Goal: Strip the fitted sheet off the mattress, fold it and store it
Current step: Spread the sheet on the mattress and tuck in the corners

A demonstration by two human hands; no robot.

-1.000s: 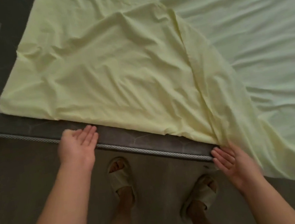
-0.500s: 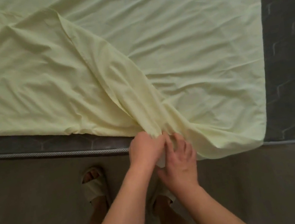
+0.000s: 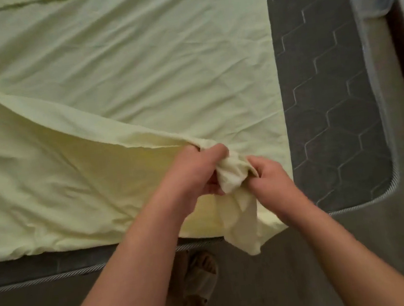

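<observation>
A pale yellow fitted sheet (image 3: 116, 69) lies spread and creased over most of a dark grey mattress (image 3: 328, 98) with a hexagon quilt pattern. One layer is folded over along a diagonal edge running from the left down to my hands. My left hand (image 3: 193, 172) grips a bunched corner of the sheet near the mattress's front edge. Just to its right, my right hand (image 3: 267, 172) pinches the same bunch. A loose tail of the fabric hangs down over the mattress edge below my hands.
The mattress's right strip is bare, with a corded rim (image 3: 358, 204) around its near right corner. A pale bed base (image 3: 387, 111) borders it on the right. My sandalled foot (image 3: 200, 275) stands on the dark floor below the edge.
The view has swung right along the mattress. My hands, apart on the mattress edge a second ago, came together and now hold the bunched corner, lifted slightly higher over the sheet.
</observation>
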